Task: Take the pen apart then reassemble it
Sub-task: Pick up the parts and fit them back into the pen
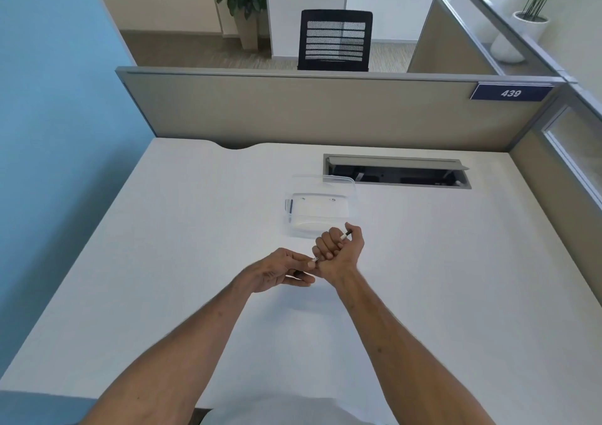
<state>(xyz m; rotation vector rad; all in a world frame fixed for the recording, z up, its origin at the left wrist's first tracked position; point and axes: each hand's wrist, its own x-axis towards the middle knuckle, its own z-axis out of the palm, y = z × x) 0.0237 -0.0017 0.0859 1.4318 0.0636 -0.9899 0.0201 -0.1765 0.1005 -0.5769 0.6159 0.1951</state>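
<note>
My right hand [338, 249] is closed in a fist around the pen barrel [346, 235]; its white body with a dark end sticks out past the thumb. My left hand [280, 271] pinches a small pale pen part [313, 260] between thumb and fingertips, right beside the lower end of the right fist. Both hands hover over the middle of the white desk [195, 245]. Most of the pen is hidden inside the right fist, so I cannot tell whether the small part is joined to it.
A clear plastic box [321, 209] stands just beyond my hands, with a dark pen-like item against its left wall. Behind it is an open cable tray slot [397, 172] in the desk. Beige partition walls close off the back and right.
</note>
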